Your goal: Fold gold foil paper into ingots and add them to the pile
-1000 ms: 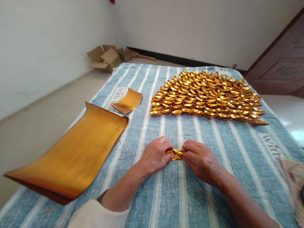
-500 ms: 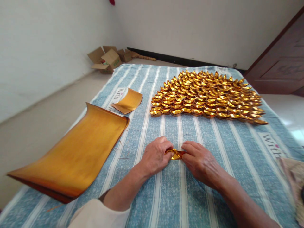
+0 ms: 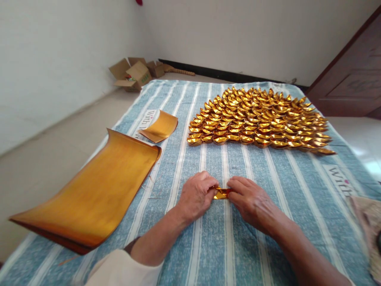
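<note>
Since the earlier frame both hands have crept a little closer together, so less of the small folded piece shows between them.

Largest is the bed, covered with a blue and white striped cloth that fills most of the view; its near edge is cut off by the frame. On its left side lies a big stack of gold paper sheets, the far end curling upward. On the far right part a wide field of folded gold ingots lies in tidy overlapping rows. One smaller gold sheet lies just beyond the big stack. On the floor, far left, open cardboard boxes stand; their contents are hard to make out. At the right edge something brownish is cut off and blurred.

Near the middle of the bed, the left hand and right hand pinch the gold paper piece, fingers closed on its two ends. Its long axis runs left to right; the ends are hidden under the fingertips.
</note>
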Available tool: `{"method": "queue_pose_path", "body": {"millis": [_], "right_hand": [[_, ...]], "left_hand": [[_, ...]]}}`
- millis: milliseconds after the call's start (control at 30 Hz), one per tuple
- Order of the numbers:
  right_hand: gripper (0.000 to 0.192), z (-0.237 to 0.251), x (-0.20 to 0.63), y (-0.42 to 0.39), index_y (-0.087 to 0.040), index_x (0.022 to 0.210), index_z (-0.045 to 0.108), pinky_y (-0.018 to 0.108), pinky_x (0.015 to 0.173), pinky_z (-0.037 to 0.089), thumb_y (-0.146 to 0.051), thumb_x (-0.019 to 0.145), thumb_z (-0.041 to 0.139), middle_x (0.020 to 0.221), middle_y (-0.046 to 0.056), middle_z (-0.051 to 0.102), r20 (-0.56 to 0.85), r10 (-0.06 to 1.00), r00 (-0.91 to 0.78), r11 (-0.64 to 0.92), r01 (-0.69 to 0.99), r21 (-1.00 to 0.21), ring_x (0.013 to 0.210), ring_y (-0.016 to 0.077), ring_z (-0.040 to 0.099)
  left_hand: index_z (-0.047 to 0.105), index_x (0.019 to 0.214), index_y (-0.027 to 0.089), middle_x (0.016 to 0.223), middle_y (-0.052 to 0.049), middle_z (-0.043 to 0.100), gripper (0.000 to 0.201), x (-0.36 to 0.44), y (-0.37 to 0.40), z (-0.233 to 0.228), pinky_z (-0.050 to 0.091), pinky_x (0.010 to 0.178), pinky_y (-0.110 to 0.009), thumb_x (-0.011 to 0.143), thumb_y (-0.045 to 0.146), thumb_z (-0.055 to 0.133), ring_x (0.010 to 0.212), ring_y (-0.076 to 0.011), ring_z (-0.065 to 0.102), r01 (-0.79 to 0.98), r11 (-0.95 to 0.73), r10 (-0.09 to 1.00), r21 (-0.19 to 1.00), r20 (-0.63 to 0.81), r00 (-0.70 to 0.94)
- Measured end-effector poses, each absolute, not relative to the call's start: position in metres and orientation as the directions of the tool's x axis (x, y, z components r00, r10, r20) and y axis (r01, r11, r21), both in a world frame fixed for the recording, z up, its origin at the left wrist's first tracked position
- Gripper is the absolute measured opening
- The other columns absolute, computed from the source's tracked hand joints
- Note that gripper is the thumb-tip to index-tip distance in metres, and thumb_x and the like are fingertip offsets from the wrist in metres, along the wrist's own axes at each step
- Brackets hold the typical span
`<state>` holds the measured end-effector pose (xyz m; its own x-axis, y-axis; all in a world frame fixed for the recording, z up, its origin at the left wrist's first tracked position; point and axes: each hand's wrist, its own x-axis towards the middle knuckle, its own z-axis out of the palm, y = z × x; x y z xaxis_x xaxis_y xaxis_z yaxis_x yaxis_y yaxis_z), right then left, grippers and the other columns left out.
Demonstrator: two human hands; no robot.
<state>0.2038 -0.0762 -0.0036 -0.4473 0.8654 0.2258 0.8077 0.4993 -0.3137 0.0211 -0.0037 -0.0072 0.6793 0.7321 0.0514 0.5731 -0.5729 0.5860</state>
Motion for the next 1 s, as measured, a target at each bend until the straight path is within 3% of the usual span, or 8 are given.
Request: {"method": "queue_pose_path", "body": {"millis": [667, 867, 1000], "right_hand": [[0.024, -0.0028, 0.2049, -0.0780, -0.016, 0.071, 0.057, 0.030, 0.069, 0.039, -0.012, 0.092, 0.047, 0.079, 0.005, 0.054, 0.209, 0.870, -0.446, 0.490, 0.827, -0.277, 0.078, 0.0164, 0.046], [0.018, 0.0018, 0.2045, -0.0782, -0.016, 0.074, 0.060, 0.031, 0.069, 0.040, -0.014, 0.090, 0.050, 0.079, 0.005, 0.055, 0.182, 0.887, -0.425, 0.462, 0.822, -0.333, 0.078, 0.0172, 0.048], [0.026, 0.0008, 0.2073, -0.0770, -0.017, 0.068, 0.059, 0.030, 0.070, 0.041, -0.015, 0.091, 0.047, 0.079, 0.005, 0.056, 0.185, 0.895, -0.406, 0.446, 0.810, -0.382, 0.076, 0.0157, 0.049]], "left_hand": [[0.063, 0.079, 0.019, 0.079, -0.002, 0.055, 0.019, 0.0212, -0.0039, -0.0094, 0.041, 0.068, -0.025, 0.088, 0.013, 0.047, 0.077, -0.0149, 0.051, 0.496, -0.656, 0.658, 0.569, 0.108, 0.746], [0.064, 0.079, 0.019, 0.078, -0.002, 0.054, 0.018, 0.0208, -0.0027, -0.0100, 0.040, 0.066, -0.025, 0.087, 0.012, 0.049, 0.077, -0.0148, 0.051, 0.497, -0.664, 0.649, 0.559, 0.100, 0.754], [0.063, 0.079, 0.020, 0.078, -0.001, 0.054, 0.018, 0.0214, -0.0025, -0.0084, 0.040, 0.066, -0.025, 0.086, 0.012, 0.049, 0.078, -0.0149, 0.051, 0.501, -0.653, 0.654, 0.569, 0.090, 0.751]]}}
